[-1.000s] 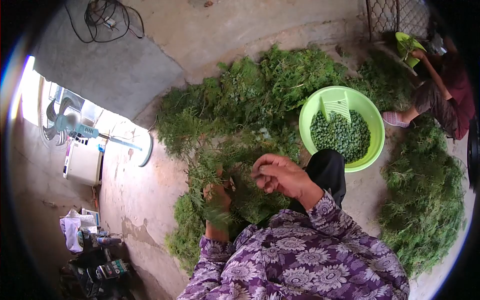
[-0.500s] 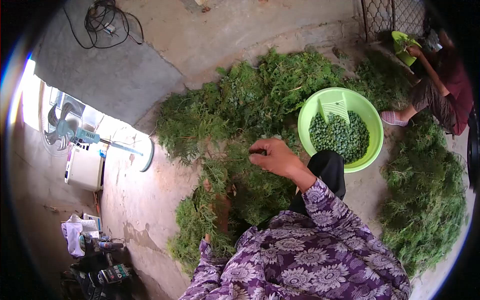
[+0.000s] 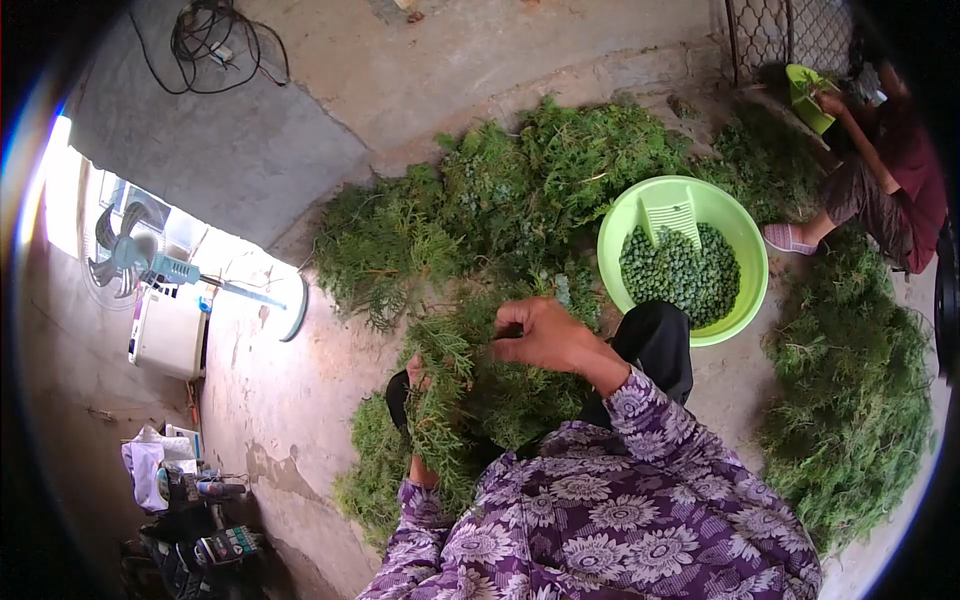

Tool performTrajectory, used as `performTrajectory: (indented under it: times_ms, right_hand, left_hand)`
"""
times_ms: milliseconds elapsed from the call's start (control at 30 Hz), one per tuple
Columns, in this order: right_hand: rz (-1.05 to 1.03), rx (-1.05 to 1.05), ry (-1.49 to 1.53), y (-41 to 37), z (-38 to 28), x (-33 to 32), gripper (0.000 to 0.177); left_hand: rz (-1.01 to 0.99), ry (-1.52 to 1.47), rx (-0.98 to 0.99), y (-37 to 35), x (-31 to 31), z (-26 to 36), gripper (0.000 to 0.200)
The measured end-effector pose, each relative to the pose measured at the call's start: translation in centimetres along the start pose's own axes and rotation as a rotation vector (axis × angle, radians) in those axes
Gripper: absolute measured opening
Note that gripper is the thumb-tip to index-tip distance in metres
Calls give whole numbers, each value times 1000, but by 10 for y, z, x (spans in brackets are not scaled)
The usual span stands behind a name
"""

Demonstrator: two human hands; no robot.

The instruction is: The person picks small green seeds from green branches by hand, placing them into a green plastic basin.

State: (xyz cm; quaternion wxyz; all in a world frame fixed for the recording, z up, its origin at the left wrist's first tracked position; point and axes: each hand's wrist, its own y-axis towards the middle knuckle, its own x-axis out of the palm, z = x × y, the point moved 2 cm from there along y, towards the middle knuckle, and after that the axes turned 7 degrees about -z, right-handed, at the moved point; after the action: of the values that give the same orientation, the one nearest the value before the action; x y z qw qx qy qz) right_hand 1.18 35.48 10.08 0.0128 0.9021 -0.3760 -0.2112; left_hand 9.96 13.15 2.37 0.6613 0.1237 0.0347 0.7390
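Observation:
My left hand (image 3: 416, 372) is mostly hidden behind a leafy green branch (image 3: 443, 385), with its fingers wrapped round the stem side. Just right of that branch is my right hand (image 3: 540, 335), thumb and fingertips brought together in a pinch; anything between them is too small to name. Beyond my hands, a large heap of green branches (image 3: 490, 190) lies on the floor. A light green basin (image 3: 752, 225) with a ridged panel stands to the right, near my knee, holding many small round green berries (image 3: 690, 270).
Another person (image 3: 895, 190) sits at the upper right, a hand at a green container (image 3: 808, 95). More branches (image 3: 850, 400) lie at the right. A standing fan (image 3: 125, 253), a white box (image 3: 168, 330) and a coiled black cable (image 3: 205, 45) are at the left.
My left hand and the branch have shifted, and the foliage now stands more upright before it. My right hand has moved slightly down toward the branch.

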Motion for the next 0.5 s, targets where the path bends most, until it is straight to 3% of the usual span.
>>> performTrajectory:
  times_ms: [33, 167, 200, 233, 267, 333, 367, 400, 467, 500]
  right_hand:
    - [-23, -1, 33, -2, -1, 2, 24]
    - [-49, 81, 81, -10, -10, 6, 23]
    - [-34, 56, 211, -12, -12, 9, 22]
    - [-20, 30, 341, -14, -14, 13, 22]
    - [-22, 31, 342, -16, -17, 18, 22]
    - [149, -161, 133, -20, -29, 28, 22]
    - [193, -225, 83, -20, -29, 33, 22]
    - [192, -225, 83, -20, -28, 31, 22]
    - [-136, 75, 502, -20, -17, 33, 23]
    - [-137, 76, 503, -22, -11, 33, 23]
  left_hand:
    - [104, 116, 4, -8, 13, 9, 44]
    - [115, 82, -11, -3, 7, 8, 43]
    - [119, 71, -15, -28, 0, 7, 43]
    - [124, 59, -20, -8, 11, 3, 43]
    - [128, 48, -24, -9, 9, 2, 43]
    - [138, 25, -35, -29, 8, -2, 43]
    - [142, 14, -40, -82, 10, 26, 43]
    - [146, 2, -44, -81, 7, 24, 42]
    - [155, -20, -50, -34, 5, -5, 42]
    - [159, -31, -55, -30, -1, -3, 42]
